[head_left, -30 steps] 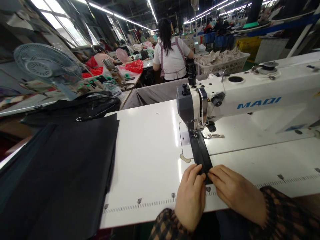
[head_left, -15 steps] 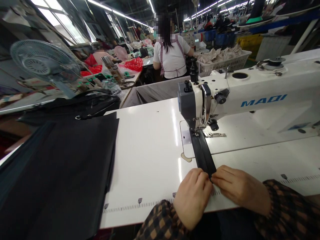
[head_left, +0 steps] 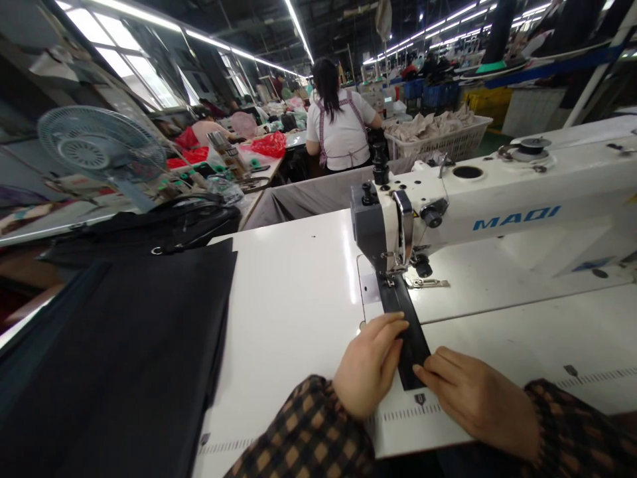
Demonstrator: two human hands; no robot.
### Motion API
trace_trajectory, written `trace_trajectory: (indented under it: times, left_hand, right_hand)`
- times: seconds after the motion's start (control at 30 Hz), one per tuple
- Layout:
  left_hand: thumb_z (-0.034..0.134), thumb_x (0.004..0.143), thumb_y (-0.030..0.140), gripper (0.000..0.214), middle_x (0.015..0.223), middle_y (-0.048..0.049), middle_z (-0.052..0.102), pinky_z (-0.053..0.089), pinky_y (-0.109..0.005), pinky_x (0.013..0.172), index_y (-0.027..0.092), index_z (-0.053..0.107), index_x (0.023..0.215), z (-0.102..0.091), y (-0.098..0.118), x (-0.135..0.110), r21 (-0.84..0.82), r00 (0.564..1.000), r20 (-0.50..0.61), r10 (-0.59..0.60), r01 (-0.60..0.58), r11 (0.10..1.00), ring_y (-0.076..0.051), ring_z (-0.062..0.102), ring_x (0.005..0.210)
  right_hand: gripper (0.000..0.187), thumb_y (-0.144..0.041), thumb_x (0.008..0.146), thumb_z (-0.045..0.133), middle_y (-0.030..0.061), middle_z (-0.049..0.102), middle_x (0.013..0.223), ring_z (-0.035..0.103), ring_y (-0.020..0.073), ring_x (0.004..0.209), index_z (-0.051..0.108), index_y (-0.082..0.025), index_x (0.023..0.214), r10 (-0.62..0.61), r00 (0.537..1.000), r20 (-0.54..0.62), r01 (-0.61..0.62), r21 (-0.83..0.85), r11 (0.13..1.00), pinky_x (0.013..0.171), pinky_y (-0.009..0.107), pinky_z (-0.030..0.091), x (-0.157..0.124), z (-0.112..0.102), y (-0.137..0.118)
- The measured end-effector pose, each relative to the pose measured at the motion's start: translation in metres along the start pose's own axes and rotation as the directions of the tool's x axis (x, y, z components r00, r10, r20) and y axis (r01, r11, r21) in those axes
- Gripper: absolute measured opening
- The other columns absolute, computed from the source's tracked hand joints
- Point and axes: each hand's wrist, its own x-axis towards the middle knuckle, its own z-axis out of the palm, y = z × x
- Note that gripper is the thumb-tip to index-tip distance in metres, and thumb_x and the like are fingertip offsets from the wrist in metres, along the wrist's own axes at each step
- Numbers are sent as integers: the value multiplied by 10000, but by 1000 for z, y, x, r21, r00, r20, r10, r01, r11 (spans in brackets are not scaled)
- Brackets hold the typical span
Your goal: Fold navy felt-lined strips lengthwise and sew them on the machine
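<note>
A narrow black strap [head_left: 405, 328] lies on the white table [head_left: 298, 292] and runs under the presser foot of a white MAQI sewing machine [head_left: 488, 199]. My left hand [head_left: 368, 365] lies along the strap's left edge, fingers stretched forward and resting on it. At the strap's near right corner, the fingertips of my right hand [head_left: 472, 398] press down on its end. Both wrists wear checked brown sleeves.
A stack of black fabric [head_left: 114, 352] covers the table's left side, with black bags [head_left: 149, 226] behind it. A fan [head_left: 99, 146] stands at the left. A person in a white shirt [head_left: 341, 126] sits ahead, beside a basket of beige pieces [head_left: 438, 129].
My left hand has slid forward along the strap toward the needle. My right hand has dropped back to the strap's near end. The strap has fed further under the foot.
</note>
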Motion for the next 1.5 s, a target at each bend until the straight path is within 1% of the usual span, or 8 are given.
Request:
trace_trajectory:
  times: [0.07, 0.17, 0.43, 0.57, 0.83, 1.07, 1.27, 1.5]
  left_hand:
    - [459, 827, 221, 323, 1276, -92, 434, 356, -342, 996, 168, 460, 1146, 2, -15, 15, 117, 998, 33, 51, -54, 992, -180, 381, 1194]
    - [495, 820, 312, 368, 1273, -107, 440, 304, -403, 1025, 154, 465, 1150, 8, -28, 26, 246, 987, 100, 123, -144, 959, -204, 355, 1213]
    - [464, 834, 375, 432, 1309, -122, 404, 306, -435, 1017, 151, 409, 1199, 12, -25, 19, 404, 988, 103, 116, -148, 903, -214, 325, 1236]
    - [484, 827, 340, 444, 1284, -153, 420, 363, -408, 985, 102, 403, 1193, 18, -24, 16, 401, 995, 77, 67, -92, 912, -238, 357, 1212]
    - [522, 805, 337, 426, 1229, -119, 466, 372, -410, 982, 145, 432, 1174, 15, -22, 12, 335, 996, 76, 55, -77, 939, -232, 413, 1159]
    - [458, 840, 264, 324, 1180, -111, 493, 405, -380, 950, 140, 453, 1139, 12, -32, 17, 347, 993, 65, 102, -118, 930, -204, 460, 1097]
    - [383, 873, 214, 250, 1068, -75, 552, 457, -345, 860, 156, 479, 1097, 12, -43, 23, 354, 987, 18, 158, -154, 922, -168, 515, 982]
    - [349, 887, 211, 244, 971, -56, 576, 450, -311, 802, 164, 531, 1043, 9, -60, 33, 288, 984, 74, 163, -178, 941, -158, 519, 905]
  right_hand:
    - [303, -67, 858, 280, 73, 518, 788, 496, 161, 749, 551, -89, 993, 17, 1000, 3, -17, 7, 1000, 651, 289, 444, 0, 0, -1]
    - [306, -67, 838, 290, 73, 520, 804, 491, 168, 748, 541, -92, 1011, 43, 999, 9, -43, 26, 999, 656, 296, 444, 0, 1, -2]
    - [312, -57, 820, 280, 73, 522, 769, 499, 180, 733, 559, -106, 950, 55, 995, -85, -55, 3, 999, 642, 308, 441, 3, 4, -4]
    - [307, -62, 845, 278, 65, 521, 718, 489, 168, 670, 566, -81, 951, 28, 995, -93, -35, -70, 997, 592, 295, 429, 3, 3, -6]
    - [276, -78, 856, 309, 52, 516, 699, 468, 162, 642, 571, -88, 942, 28, 995, -92, -35, -71, 997, 561, 301, 399, 2, 7, -4]
    - [288, -102, 877, 295, 56, 508, 761, 473, 165, 733, 554, -121, 1002, 77, 996, -53, -78, -7, 997, 637, 305, 408, 17, 11, 18]
    - [276, -120, 882, 299, 54, 499, 768, 461, 166, 745, 554, -127, 990, 60, 998, -37, -63, -68, 996, 657, 310, 408, 33, 16, 42]
    - [218, -124, 868, 367, 46, 512, 771, 474, 163, 731, 576, -150, 922, 50, 998, -25, -53, -159, 986, 682, 319, 412, 50, 19, 67]
